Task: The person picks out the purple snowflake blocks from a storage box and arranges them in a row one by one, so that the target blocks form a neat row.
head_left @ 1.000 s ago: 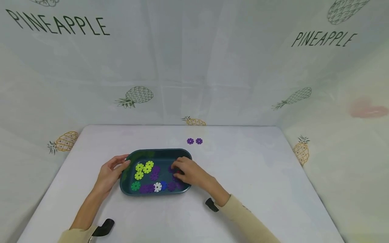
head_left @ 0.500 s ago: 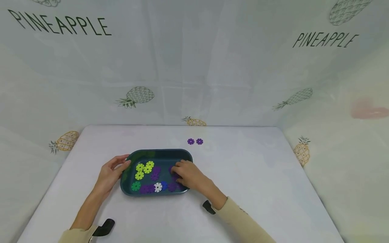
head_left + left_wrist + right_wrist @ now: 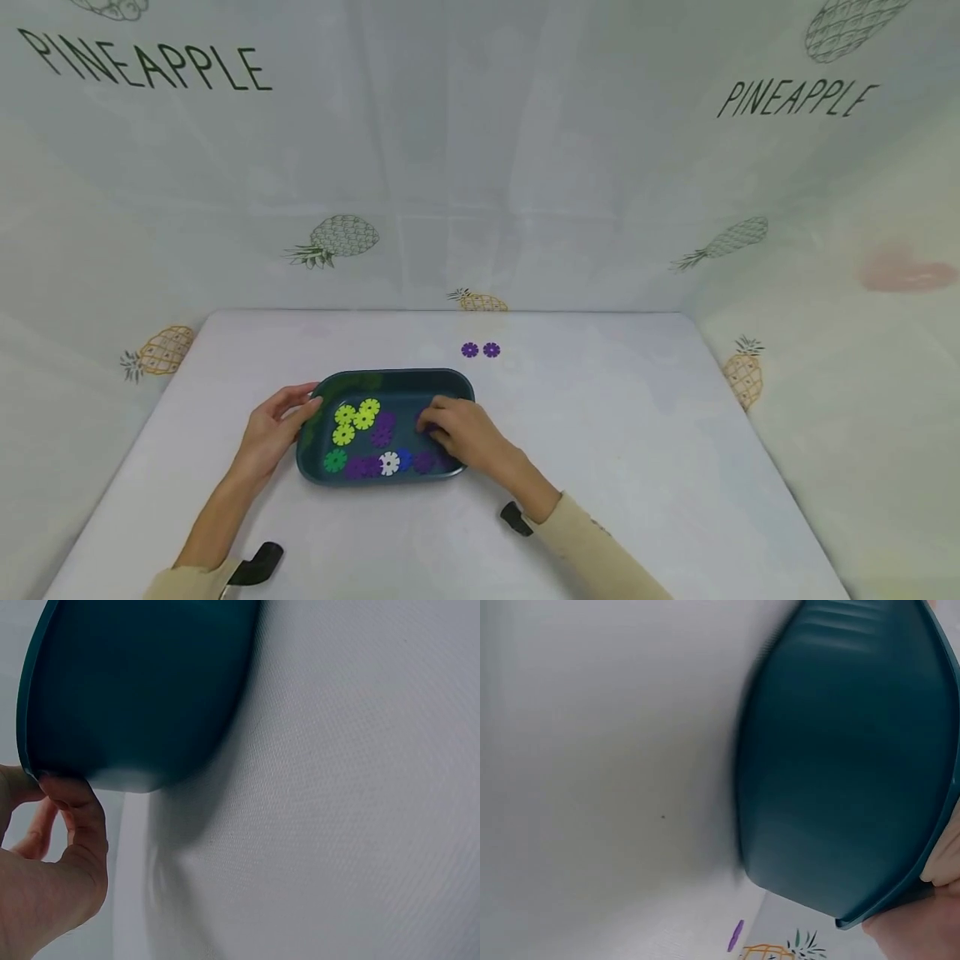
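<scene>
A dark teal tray stands on the table with several notched plastic building discs in it. My left hand grips the tray's left rim between thumb and fingers, as the left wrist view also shows at the tray corner. My right hand reaches over the right rim, its fingers curled down among purple discs; I cannot tell whether it pinches one. Also in the tray lie yellow discs, a green disc, a white disc and a blue disc.
Beyond the tray, two purple discs lie side by side on the white table. A pineapple-print cloth hangs behind the table. Black camera mounts sit at both wrists.
The right hand has shifted slightly within the tray's right end, its fingers moving a little to the left. The left hand keeps its grip, and the tray stays in place.
</scene>
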The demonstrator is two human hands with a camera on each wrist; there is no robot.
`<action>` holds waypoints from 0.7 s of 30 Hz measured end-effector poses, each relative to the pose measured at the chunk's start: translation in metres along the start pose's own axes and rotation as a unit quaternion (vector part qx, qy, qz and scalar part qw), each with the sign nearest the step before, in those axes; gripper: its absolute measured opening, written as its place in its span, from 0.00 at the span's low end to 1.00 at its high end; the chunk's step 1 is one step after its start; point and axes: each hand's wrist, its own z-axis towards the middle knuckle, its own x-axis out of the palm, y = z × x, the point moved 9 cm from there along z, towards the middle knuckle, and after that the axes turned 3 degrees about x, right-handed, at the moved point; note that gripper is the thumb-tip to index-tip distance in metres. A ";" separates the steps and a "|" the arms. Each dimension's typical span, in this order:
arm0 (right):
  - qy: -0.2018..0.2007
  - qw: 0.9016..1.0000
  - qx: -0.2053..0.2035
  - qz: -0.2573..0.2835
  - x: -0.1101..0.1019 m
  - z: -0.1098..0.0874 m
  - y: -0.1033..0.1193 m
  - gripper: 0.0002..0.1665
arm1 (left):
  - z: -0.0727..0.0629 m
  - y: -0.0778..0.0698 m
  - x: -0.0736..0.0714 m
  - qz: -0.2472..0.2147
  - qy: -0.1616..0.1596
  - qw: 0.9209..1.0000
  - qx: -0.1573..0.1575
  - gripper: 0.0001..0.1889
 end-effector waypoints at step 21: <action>-0.118 0.982 -0.011 0.149 -0.017 -0.001 -0.017 0.09 | 0.002 0.000 -0.002 -0.005 0.000 1.000 0.007 0.31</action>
